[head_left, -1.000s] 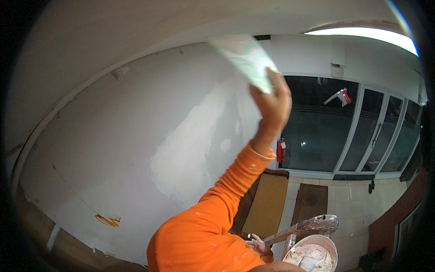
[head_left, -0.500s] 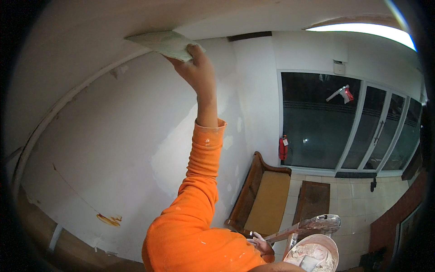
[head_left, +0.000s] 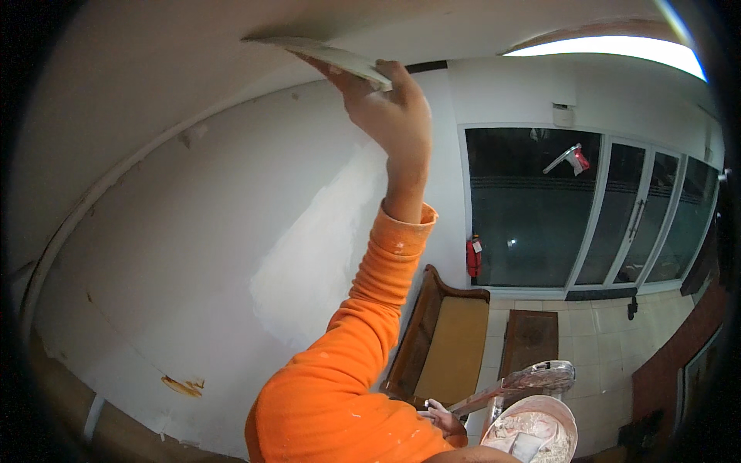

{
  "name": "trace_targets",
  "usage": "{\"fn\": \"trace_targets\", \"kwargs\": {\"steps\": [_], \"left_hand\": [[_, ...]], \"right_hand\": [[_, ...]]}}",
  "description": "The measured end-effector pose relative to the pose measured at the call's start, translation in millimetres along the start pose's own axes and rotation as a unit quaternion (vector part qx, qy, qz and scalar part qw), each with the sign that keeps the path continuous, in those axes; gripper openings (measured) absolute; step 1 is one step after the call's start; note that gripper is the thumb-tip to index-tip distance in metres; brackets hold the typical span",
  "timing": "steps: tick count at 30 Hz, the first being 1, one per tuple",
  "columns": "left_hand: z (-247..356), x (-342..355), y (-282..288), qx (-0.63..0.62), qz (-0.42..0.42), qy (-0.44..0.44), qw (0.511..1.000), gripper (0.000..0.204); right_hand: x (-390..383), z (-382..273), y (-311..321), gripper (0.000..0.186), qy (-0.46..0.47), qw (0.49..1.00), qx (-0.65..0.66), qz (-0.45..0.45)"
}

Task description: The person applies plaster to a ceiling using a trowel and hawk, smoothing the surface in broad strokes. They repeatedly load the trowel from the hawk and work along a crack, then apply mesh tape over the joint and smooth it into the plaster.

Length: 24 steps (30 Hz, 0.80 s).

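Observation:
My left hand [head_left: 394, 116], at the end of a raised orange sleeve, is closed on a flat, pale putty spreader [head_left: 336, 58]. My thumb shows at its right end, and its long edge meets the ceiling [head_left: 193, 46]. Low in the view, my right hand [head_left: 446, 422] has whitish smears on its fingers; the sleeve partly hides it. It lies beside the end of a smeared ladder [head_left: 532, 378], and its grip is unclear. Close by, a bucket [head_left: 570, 424] contains pinkish-white putty [head_left: 544, 424] with a pale block-like piece [head_left: 526, 446] in it.
A grey-white wall [head_left: 177, 231] with a brighter patch [head_left: 301, 270] runs along the left. Beyond the ladder are a wooden bench [head_left: 451, 347] with a tan seat and a low brown table [head_left: 529, 339]. Glass doors [head_left: 633, 208] and a red fire extinguisher [head_left: 473, 256] stand farther back.
My left hand and the spreader have moved right along the ceiling, and the spreader now appears more edge-on. My right hand and the bucket have hardly moved.

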<state>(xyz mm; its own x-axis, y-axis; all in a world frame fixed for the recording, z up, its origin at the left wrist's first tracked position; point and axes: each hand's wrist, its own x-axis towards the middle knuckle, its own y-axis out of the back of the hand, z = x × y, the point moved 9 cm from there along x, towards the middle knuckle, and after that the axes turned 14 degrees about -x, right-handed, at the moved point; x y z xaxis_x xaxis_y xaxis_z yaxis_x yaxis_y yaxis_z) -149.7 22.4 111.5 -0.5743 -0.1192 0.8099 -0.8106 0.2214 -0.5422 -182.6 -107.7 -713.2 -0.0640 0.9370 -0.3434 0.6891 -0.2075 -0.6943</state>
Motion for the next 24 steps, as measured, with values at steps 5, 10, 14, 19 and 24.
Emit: {"fn": "trace_targets", "kwargs": {"steps": [5, 10, 14, 19, 24], "left_hand": [[3.3, -22.1, -36.1, -0.024, -0.016, 0.022, 0.999, 0.083], [27.3, -41.8, -77.2, -0.070, 0.004, 0.081, 0.994, 0.081], [60.1, -42.4, -93.1, -0.112, 0.039, 0.082, 0.990, 0.053], [90.7, -52.4, -114.9, -0.160, 0.007, 0.081, 0.984, 0.085], [98.7, -78.6, -98.2, -0.194, -0.047, 0.053, 0.978, 0.084]], "right_hand": [[-2.4, -3.8, -4.9, 0.078, 0.001, 1.000, 0.000, -0.015], [-2.4, -0.7, -0.7, 0.080, 0.003, 1.000, 0.008, -0.013], [7.7, 6.7, 5.2, 0.083, -0.004, 1.000, 0.002, -0.021], [7.0, 4.9, 4.8, 0.080, -0.003, 1.000, -0.008, -0.011], [0.8, 3.2, 8.8, 0.076, 0.006, 1.000, -0.004, -0.002]]}}
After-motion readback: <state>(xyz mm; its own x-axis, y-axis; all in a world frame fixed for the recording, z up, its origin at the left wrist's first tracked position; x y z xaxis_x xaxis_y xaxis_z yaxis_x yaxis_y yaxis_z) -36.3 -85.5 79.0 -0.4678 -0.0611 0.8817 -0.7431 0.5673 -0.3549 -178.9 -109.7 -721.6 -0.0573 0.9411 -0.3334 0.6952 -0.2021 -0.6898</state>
